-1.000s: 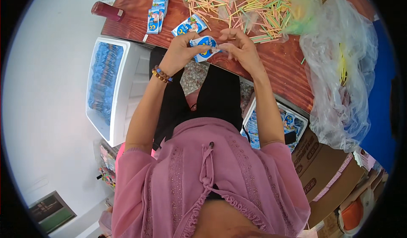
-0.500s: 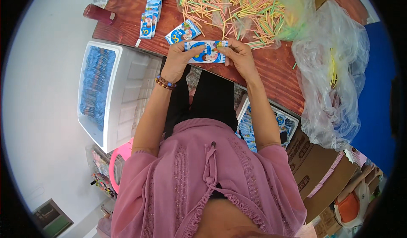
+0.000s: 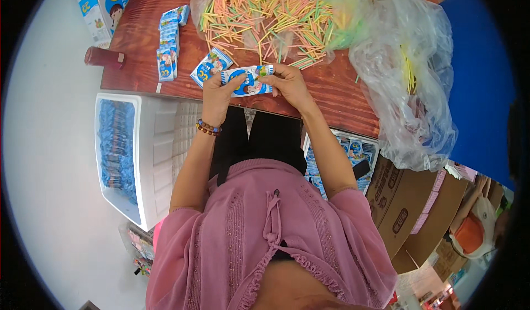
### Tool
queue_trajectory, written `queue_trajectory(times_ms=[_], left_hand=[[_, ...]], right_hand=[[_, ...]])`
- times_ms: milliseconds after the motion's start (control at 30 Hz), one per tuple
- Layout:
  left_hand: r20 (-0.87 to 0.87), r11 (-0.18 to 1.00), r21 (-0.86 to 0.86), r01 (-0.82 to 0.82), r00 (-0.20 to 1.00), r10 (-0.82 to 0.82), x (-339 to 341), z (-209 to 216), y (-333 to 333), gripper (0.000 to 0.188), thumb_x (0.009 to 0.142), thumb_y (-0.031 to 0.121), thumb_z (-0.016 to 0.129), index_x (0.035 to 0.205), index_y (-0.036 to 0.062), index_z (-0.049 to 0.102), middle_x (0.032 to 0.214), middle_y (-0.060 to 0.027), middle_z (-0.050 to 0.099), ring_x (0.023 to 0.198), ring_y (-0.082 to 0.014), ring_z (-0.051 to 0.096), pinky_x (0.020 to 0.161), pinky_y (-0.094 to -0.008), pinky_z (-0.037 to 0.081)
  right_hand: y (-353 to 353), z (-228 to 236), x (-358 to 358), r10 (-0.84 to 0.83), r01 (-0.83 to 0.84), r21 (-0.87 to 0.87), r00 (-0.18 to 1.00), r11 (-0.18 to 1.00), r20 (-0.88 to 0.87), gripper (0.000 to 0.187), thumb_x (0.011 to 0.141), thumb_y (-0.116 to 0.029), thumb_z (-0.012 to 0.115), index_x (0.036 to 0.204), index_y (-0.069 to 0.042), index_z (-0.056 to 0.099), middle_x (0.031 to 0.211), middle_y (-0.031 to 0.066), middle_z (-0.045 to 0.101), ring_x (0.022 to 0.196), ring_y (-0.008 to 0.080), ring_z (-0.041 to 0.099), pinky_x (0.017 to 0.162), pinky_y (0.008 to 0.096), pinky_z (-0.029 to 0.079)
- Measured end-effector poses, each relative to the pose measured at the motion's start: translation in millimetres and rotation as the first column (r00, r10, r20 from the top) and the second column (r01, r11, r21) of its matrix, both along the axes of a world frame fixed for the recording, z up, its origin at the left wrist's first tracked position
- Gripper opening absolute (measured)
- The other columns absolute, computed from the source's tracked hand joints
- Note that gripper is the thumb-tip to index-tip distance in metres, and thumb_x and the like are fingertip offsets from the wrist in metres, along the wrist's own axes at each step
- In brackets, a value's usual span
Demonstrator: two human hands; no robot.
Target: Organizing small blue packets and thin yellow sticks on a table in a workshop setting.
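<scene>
A blue-and-white printed packet [image 3: 248,82] is stretched between my two hands at the near edge of the wooden table. My left hand [image 3: 217,94] pinches its left end, with the thumb on top. The right end is gripped by my right hand [image 3: 291,87], thumb also on top. Just beyond my left hand lies a second packet [image 3: 208,66] of the same kind on the table. Farther left, several like packets [image 3: 169,40] overlap in a row. Past my hands spreads a heap of thin pastel sticks [image 3: 270,20], pink, yellow and green, on clear plastic.
The red-brown table [image 3: 337,97] holds a dark red cylinder [image 3: 105,58] at its left edge. A crumpled clear bag [image 3: 406,83] hangs over the right side. Below stand a white foam box [image 3: 142,161] of blue packets, another packet-filled box [image 3: 361,144] and brown cartons [image 3: 406,199].
The view has shifted, so the table and its things sit farther left in it. Both hands keep their grip on the packet.
</scene>
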State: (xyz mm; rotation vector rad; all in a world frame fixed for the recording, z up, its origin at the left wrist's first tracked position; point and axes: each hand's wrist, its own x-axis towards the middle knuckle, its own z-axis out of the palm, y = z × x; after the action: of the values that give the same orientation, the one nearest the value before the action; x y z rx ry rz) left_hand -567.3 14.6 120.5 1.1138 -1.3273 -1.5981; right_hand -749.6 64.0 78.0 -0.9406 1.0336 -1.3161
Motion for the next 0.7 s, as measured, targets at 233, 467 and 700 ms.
queue_trajectory(times_ms=[233,467,700], left_hand=[[0.003,0.999,0.007,0.033,0.999,-0.033,-4.8,-6.5,-14.4,0.009,0.083,0.007,0.069,0.090,0.0002,0.069,0.080,0.0005,0.066,0.068,-0.0025,0.057,0.058,-0.0192,0.044],[-0.087,0.988,0.142,0.059,0.995,-0.047,-5.7,-7.2,-23.9,0.007,0.086,0.006,0.065,0.088,-0.0001,0.068,0.080,-0.0016,0.067,0.070,-0.0052,0.061,0.061,-0.0203,0.048],[-0.278,0.932,0.358,0.063,0.960,0.042,7.0,-8.0,-33.7,0.012,0.092,0.014,0.060,0.096,0.0040,0.066,0.092,-0.0042,0.068,0.081,-0.0132,0.066,0.068,-0.0273,0.054]], right_hand=[[0.6,-3.3,0.8,-0.092,0.090,0.048,0.995,0.995,0.026,0.014,0.085,-0.010,0.066,0.095,0.000,0.068,0.075,-0.0004,0.065,0.048,0.0017,0.045,0.043,0.0166,0.035],[-0.8,-7.6,7.8,-0.155,0.153,0.035,0.986,0.988,0.059,0.013,0.088,-0.014,0.065,0.089,-0.002,0.069,0.069,-0.0017,0.062,0.045,0.0022,0.044,0.040,0.0171,0.033],[-1.0,17.2,9.1,-0.227,0.254,-0.122,0.953,0.960,0.199,0.014,0.087,-0.008,0.063,0.100,-0.004,0.061,0.096,0.0026,0.057,0.076,0.0079,0.054,0.064,0.0224,0.043]])
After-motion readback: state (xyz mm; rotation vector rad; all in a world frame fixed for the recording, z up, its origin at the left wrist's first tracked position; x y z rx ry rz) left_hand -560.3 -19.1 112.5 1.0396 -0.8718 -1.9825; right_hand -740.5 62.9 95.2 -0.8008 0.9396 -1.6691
